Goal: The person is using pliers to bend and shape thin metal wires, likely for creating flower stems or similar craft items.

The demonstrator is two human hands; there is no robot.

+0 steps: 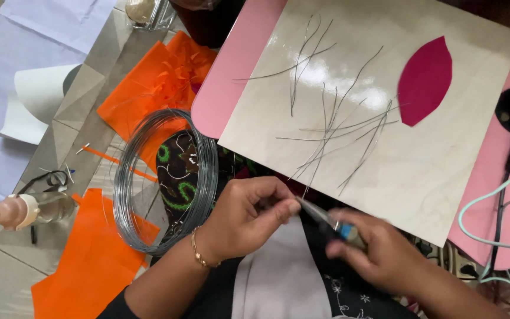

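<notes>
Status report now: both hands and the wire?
Left hand pinching wire end. Right hand gripping pliers, blurred. Wire coil beside left wrist. Cut wires on board.

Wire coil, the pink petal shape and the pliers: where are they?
Wire coil (pixel 126 177), head view, on its left rim.
Petal (pixel 425 81), head view, on its middle.
Pliers (pixel 320 215), head view, on the metal nose.
</notes>
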